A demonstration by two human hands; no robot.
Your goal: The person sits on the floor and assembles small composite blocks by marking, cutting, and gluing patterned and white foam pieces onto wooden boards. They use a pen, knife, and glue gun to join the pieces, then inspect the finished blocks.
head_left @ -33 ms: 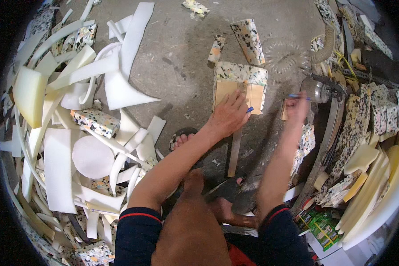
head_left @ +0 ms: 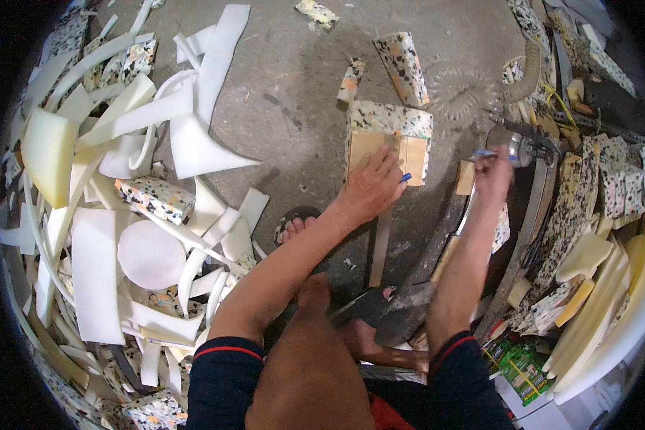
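My left hand lies with fingers outstretched on a tan flat board, pressing it onto a speckled foam block on the floor. A small blue piece like a pen cap pokes out beside that hand; whether the fingers grip it is hidden. From under the hand a narrow wooden strip runs toward me. To the right, my right hand, slightly blurred, is closed on a blue pen. It is raised beside a round metal fitting. Below it lies a long knife with a light handle.
White foam offcuts heap up on the left. Speckled foam pieces lie beyond the block, near a coiled clear hose. On the right stand a curved metal bar, stacked foam sheets and green packets.
My right hand has moved a little to the right with the blue pen, uncovering more of the knife and a small tan block. My left hand stays in place on the board.
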